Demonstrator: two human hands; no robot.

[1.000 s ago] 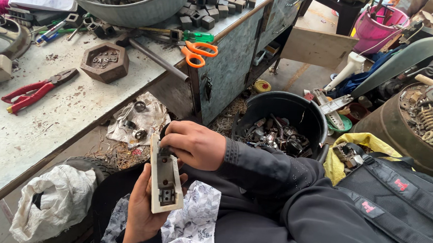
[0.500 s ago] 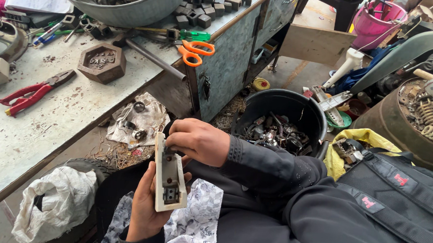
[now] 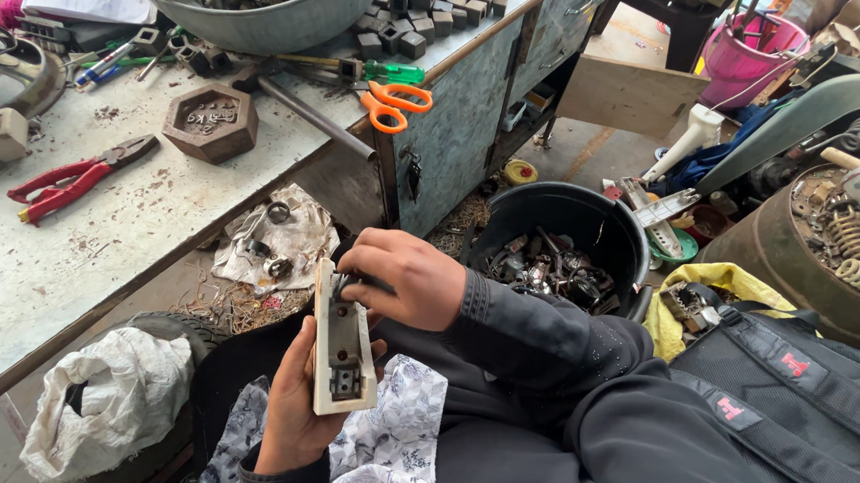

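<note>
Left hand [image 3: 291,402] cradled the cream switch block [image 3: 342,351] over the lap, grip wrapped closed around it; right hand [image 3: 403,280] pinched shut at its top end, beside the counter [image 3: 70,269].
</note>
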